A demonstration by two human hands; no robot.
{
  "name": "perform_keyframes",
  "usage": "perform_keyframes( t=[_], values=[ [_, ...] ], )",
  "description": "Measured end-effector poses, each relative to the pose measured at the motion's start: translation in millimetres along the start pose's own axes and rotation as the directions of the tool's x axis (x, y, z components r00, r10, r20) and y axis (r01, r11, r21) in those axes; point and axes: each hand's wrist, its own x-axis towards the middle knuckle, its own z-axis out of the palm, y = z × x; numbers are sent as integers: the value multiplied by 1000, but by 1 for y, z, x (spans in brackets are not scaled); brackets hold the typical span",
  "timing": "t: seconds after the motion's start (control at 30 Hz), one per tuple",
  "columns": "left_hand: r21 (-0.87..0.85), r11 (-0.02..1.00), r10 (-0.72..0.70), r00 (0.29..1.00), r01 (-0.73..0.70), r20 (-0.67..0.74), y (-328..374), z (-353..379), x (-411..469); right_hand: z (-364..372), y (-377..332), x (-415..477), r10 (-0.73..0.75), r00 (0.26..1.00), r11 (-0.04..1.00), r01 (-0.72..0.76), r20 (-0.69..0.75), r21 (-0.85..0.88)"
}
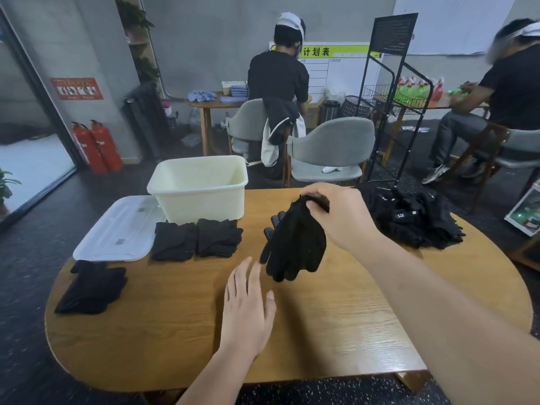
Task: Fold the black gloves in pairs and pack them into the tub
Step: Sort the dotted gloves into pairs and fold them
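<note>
We read 计划表 on the green header of the whiteboard (340,68) at the back. A tag on the pile of black gloves (409,222) seems to say 511. The print on the red wall sign (77,88) is too small for us.

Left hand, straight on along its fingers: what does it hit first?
Probably the black gloves dangling from the right hand; the left hand points at their lower tips. Depth is unclear, so it may pass beside them.

Right of the tub (201,188), fingertips of right hand (342,214) sunk into cuffs of black gloves (295,244); glove count unclear. Farther right of the tub, the label (399,215) on the glove pile (418,226) is too small to read.
</note>
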Motion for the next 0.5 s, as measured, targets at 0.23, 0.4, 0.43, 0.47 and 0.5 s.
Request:
perform_keyframes(
  t=[0.23,0.4,0.43,0.47,0.5],
  values=[
    [-76,985,-161,980,153,-120,-6,1,6,50,-6,-40,-319,948,946,318,5,56],
    [-37,992,-126,987,123,-98,-4,2,7,98,44,-90,-156,845,978,204,511,-38],
    [-16,996,-90,993,89,-76,-5,3,7,100,52,-94,-119,861,988,155,495,-31],
    [10,999,-38,998,38,-44,-5,4,8,101,60,-96,-85,884,994,107,460,-21],
    [36,999,24,1000,-24,-2,-6,6,8,102,68,-96,-53,905,997,68,423,-22]
  ],
)
